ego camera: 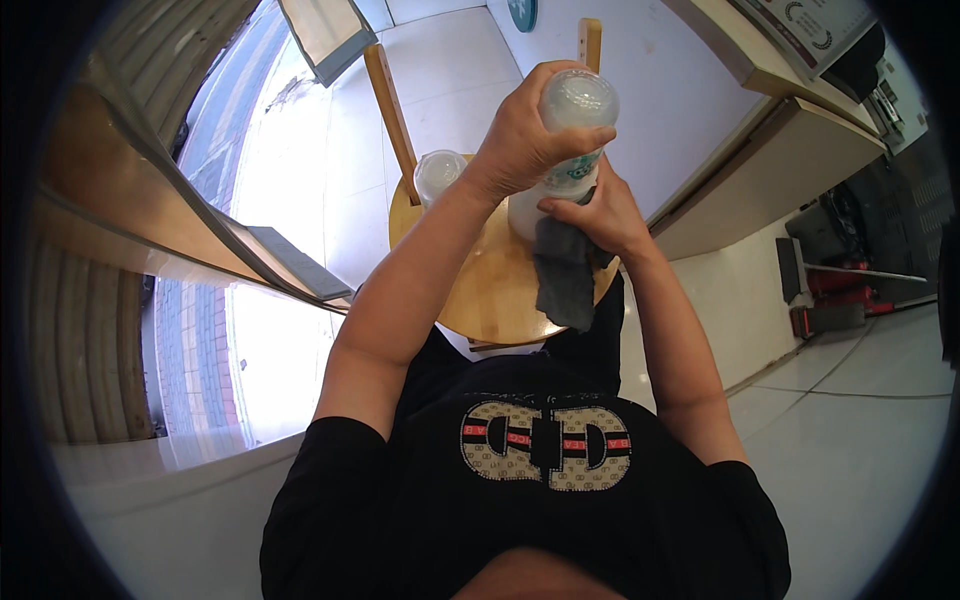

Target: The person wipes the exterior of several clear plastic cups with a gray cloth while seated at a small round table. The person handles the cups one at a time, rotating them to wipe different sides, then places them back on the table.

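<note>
My left hand (529, 131) grips the upper part of a translucent plastic cup (579, 101), its rounded end toward me and green print on its side. At its lower part my right hand (611, 214) grasps a dark grey cloth (566, 274), which hangs down beside it. Under the cup, a whitish translucent container (526, 216) is partly hidden by my hands; whether the two are joined I cannot tell. Both stand over a round wooden seat (487, 307) with wooden posts (391, 120). On its left side is another clear plastic cup (440, 172), partly behind my left forearm.
A white panel (637, 90) rises just beyond my hands. To the right is a counter-like ledge (765, 172); a red and dark grey cleaning tool (832, 300) lies on the floor farther right. A glass door (225, 225) edges the left, with paving outside.
</note>
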Tool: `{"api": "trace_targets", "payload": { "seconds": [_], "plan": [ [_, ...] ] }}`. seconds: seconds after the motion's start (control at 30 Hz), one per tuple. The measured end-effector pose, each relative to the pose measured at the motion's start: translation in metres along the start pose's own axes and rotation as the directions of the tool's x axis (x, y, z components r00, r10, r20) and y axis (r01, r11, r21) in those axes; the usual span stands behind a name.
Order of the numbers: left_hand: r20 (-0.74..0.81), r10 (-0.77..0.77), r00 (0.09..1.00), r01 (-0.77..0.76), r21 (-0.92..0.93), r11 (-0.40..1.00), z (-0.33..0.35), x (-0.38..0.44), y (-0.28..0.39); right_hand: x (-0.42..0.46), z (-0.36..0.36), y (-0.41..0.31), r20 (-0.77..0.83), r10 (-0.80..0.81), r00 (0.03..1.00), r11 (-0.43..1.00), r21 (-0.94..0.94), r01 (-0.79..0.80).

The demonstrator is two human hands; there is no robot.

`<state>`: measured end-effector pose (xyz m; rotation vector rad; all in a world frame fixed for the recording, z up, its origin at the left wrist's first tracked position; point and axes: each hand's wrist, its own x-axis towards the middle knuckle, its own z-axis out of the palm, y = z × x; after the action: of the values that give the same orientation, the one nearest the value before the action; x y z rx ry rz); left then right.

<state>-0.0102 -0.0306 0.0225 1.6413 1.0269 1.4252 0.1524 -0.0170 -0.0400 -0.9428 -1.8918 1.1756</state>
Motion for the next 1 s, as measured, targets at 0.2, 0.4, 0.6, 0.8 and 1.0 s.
{"api": "trace_targets", "payload": {
  "seconds": [0.2, 0.4, 0.6, 0.8, 1.0],
  "plan": [
    [-0.186, 0.066, 0.980, -0.057, 0.055, 0.997, 0.013, -0.003, 0.003, -0.002, 0.003, -0.002, -0.017, 0.044, 0.999, 0.997, -0.059, -0.045],
    [-0.353, 0.166, 0.921, -0.121, 0.145, 0.982, 0.022, 0.002, 0.007, -0.003, 0.013, 0.002, -0.070, 0.058, 0.996, 0.992, -0.109, -0.065],
    [-0.346, 0.128, 0.930, -0.116, 0.053, 0.992, 0.006, 0.006, 0.023, -0.007, 0.022, -0.006, -0.102, 0.052, 0.993, 0.987, -0.148, -0.067],
    [-0.452, 0.223, 0.864, -0.332, -0.177, 0.926, -0.015, 0.012, 0.050, -0.012, 0.023, -0.018, -0.112, 0.004, 0.994, 0.980, -0.197, -0.026],
    [-0.574, 0.099, 0.813, -0.353, -0.350, 0.867, -0.041, -0.013, 0.065, -0.014, 0.015, 0.004, -0.168, -0.164, 0.972, 0.940, -0.325, 0.103]
  ]
}}
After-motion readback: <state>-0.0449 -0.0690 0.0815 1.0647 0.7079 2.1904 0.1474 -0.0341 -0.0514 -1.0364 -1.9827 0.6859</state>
